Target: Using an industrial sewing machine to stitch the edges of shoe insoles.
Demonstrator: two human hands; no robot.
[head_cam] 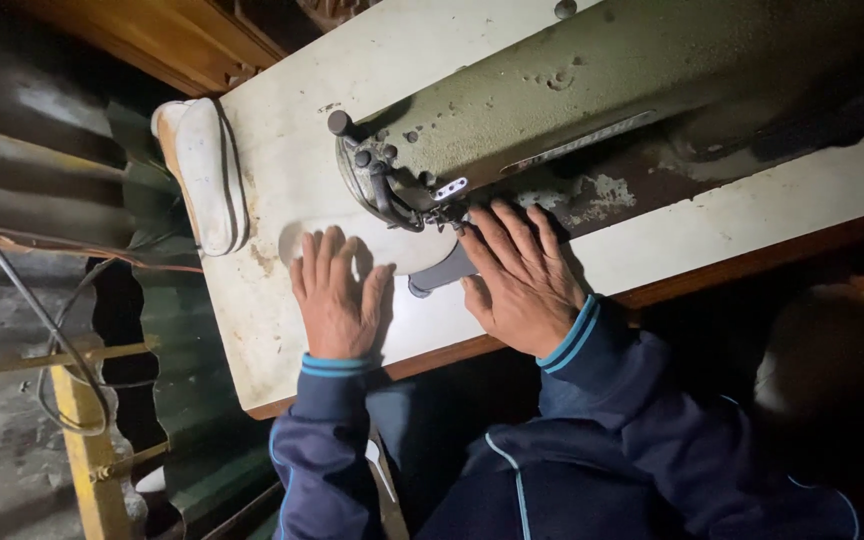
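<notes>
Head view: both hands flat, open, at sewing machine [552, 110].
Left hand [335, 300] and right hand [520, 285] press pale fabric [407, 250] on tabletop [272, 160], gripping nothing.

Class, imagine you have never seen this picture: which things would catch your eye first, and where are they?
First, two hands pressed flat on a white table: the left hand and the right hand, either side of a worn, grey-green sewing machine. Between them lies pale cloth under the machine's head. At the table's left end rests a white shoe sole.
</notes>
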